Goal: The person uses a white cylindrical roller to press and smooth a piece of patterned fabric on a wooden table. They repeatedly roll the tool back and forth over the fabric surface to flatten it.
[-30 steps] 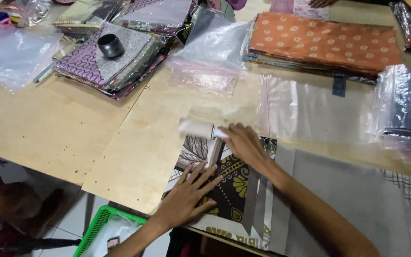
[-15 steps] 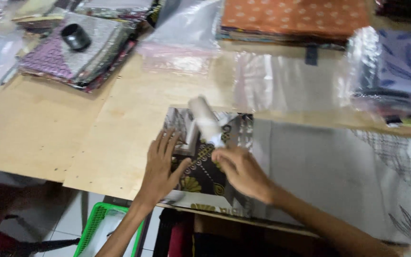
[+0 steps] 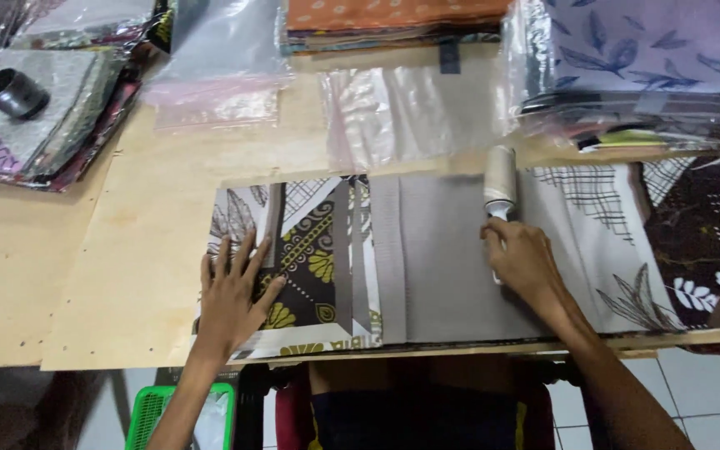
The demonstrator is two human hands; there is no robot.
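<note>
On cloth (image 3: 443, 258) | left hand (image 3: 231, 296) flat, released | right hand (image 3: 522, 262) grasping one lint roller (image 3: 500, 179)

Left hand (image 3: 231, 300) flat, fingers spread; right hand (image 3: 522, 258) fisted.

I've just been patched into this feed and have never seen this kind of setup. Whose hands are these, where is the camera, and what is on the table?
There is no machine here: a person works with two bare hands, and the single camera sits on their head, looking down. The left hand lies flat, fingers spread, on a long patchwork cloth of grey, brown and leaf-print panels, spread along the near edge of the pale plywood table. The right hand grips the handle of a white lint roller, whose roll rests on the cloth's grey part. Farther back lie clear plastic bags, stacks of folded fabric, one with a purple leaf print, and a small black cup on another stack.
</note>
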